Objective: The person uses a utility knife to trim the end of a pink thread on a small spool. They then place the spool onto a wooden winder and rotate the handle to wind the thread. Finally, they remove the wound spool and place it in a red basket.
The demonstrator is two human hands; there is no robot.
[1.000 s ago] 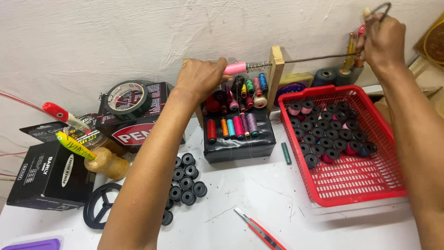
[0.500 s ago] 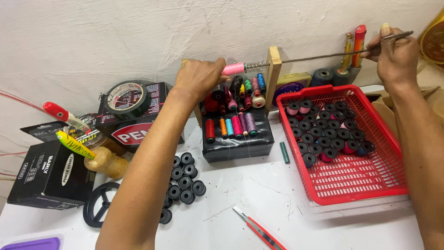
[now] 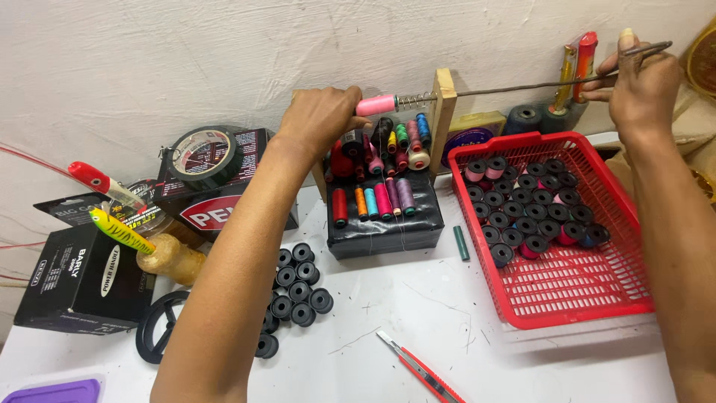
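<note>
My left hand [image 3: 321, 119] is closed around the left end of a pink bobbin [image 3: 377, 104] that sits on a thin metal rod [image 3: 514, 88]. The rod passes through a spring and an upright wooden post [image 3: 443, 104]. My right hand [image 3: 643, 86] pinches the bent crank end of that rod at the upper right. Below the bobbin stands a black block [image 3: 384, 224] carrying several coloured thread spools. A red plastic basket [image 3: 589, 291] on the right holds several black bobbins wound with pink thread.
Several empty black bobbins [image 3: 298, 291] lie under my left forearm. A red utility knife [image 3: 418, 366] lies near the front edge. Black boxes [image 3: 74, 280], a tape roll [image 3: 203, 153], fishing lures [image 3: 119, 231] and a black wheel [image 3: 160, 325] crowd the left. The wall is close behind.
My right hand has swung the crank end down from its high point and then slightly back up. The left hand stays on the pink bobbin.
</note>
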